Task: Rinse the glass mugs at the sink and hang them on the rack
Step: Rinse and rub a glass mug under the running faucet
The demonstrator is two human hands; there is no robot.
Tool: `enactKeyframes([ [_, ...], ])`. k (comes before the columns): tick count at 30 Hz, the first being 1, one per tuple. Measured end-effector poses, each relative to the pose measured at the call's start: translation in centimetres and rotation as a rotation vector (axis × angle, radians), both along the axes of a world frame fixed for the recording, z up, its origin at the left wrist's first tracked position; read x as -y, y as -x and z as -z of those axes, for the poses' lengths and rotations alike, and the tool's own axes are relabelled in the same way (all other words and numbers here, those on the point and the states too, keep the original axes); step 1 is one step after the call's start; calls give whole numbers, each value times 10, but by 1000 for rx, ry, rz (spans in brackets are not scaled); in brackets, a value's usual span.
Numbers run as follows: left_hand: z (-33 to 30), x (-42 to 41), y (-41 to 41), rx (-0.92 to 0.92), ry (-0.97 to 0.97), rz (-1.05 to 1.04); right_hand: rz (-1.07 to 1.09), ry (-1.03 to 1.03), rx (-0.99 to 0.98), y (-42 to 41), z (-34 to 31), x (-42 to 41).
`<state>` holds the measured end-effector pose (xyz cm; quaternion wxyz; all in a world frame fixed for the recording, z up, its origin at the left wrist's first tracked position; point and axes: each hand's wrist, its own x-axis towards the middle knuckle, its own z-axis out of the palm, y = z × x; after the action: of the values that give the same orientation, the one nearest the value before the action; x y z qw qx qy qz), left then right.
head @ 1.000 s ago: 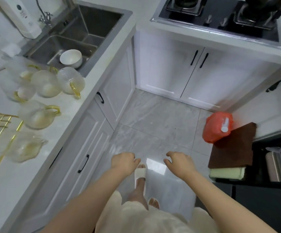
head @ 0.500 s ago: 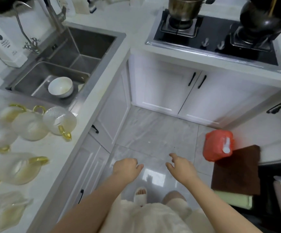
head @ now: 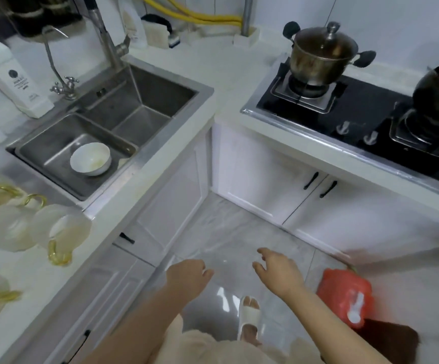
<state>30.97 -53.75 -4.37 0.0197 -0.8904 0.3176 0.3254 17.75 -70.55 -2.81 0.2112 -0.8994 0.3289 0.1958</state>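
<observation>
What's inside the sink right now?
The sink holds one white bowl, upright in its nearer, shallower basin; yellowish residue shows inside it. The deeper far basin looks bare. No glass mugs are in it; they sit on the counter. The bowl hides whatever lies under it.

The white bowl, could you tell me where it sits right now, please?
In the head view the white bowl sits upright in the shallow near compartment of the sink, left of centre, beyond the glass mugs on the counter.
</observation>
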Motion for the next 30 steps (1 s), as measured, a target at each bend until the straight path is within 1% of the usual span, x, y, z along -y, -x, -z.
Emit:
enactKeyframes([
  [7,-10,63,-7,26,10,-215,-169,-17,-10,-37,0,89],
  [12,-21,88,-24,-15,7,-330,-256,-15,39,-74,-7,120],
  [15,-24,99,-40,-8,12,-392,-313,-22,41,-96,-9,131],
  [21,-29,129,-80,-11,39,-413,-366,6,23,-142,-12,151],
  [25,-32,145,-114,-8,89,-436,-400,17,29,-178,-20,163],
  [30,-37,164,-161,-2,129,-431,-425,30,74,-227,-29,175],
])
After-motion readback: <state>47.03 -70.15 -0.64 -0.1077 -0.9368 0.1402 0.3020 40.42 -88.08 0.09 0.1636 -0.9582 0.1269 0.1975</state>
